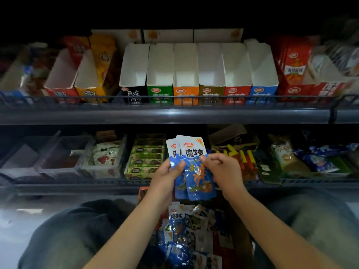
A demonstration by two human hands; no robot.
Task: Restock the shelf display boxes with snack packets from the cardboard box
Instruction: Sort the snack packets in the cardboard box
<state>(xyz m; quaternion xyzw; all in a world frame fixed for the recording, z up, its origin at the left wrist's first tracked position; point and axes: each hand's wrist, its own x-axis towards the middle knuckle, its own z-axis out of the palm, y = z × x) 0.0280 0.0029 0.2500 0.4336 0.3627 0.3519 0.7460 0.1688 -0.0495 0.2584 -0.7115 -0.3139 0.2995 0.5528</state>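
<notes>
Item: restocking, early stage. Upper shelf (174, 115), centre of frame: six display boxes in a row, fronts black (134, 94), green (160, 94), orange (186, 95), brown (211, 95), red (234, 95) and blue (261, 93); all showed bare white insides, no packets visible in any. Held stock: two, perhaps more, blue snack packets (194, 167), fanned upright at centre frame, in front of the lower shelf. Left hand (167, 177) gripped the packets at their left edge, thumb across the front; right hand (221, 167) pinched the front packet at its right edge. Supply: cardboard box (240, 247), bottom centre between the knees, was heaped with mixed packets (186, 230), blue ones among them. Judgement: nothing yet placed; all six boxes remained to fill, the blue box the likely destination for the held packets.
</notes>
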